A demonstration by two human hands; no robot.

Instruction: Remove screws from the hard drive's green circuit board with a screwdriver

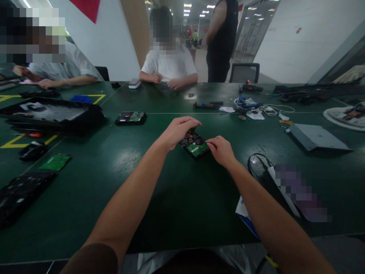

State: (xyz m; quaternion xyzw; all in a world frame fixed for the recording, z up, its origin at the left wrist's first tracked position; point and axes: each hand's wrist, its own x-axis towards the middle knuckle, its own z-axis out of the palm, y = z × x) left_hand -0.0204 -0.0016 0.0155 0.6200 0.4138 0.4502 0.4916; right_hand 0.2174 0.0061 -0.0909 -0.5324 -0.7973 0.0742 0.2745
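A hard drive (pixel 197 149) lies on the green table in front of me, its green circuit board facing up. My left hand (pixel 180 131) arches over its far left part with fingers bent down. Between those fingertips and the drive is something dark that I cannot make out. At the drive's right corner, my right hand (pixel 221 149) pinches the edge between thumb and forefinger. A second hard drive (pixel 131 118) with a green board rests farther off to the left.
Left: a black tray-like casing (pixel 57 112), a loose green circuit board (pixel 56 162) and a black part (pixel 23 194). Right: a metal box (pixel 318 137), a power strip (pixel 285 192) with its cable, and tangled wires (pixel 269 109). Across the table sits a person (pixel 171 64).
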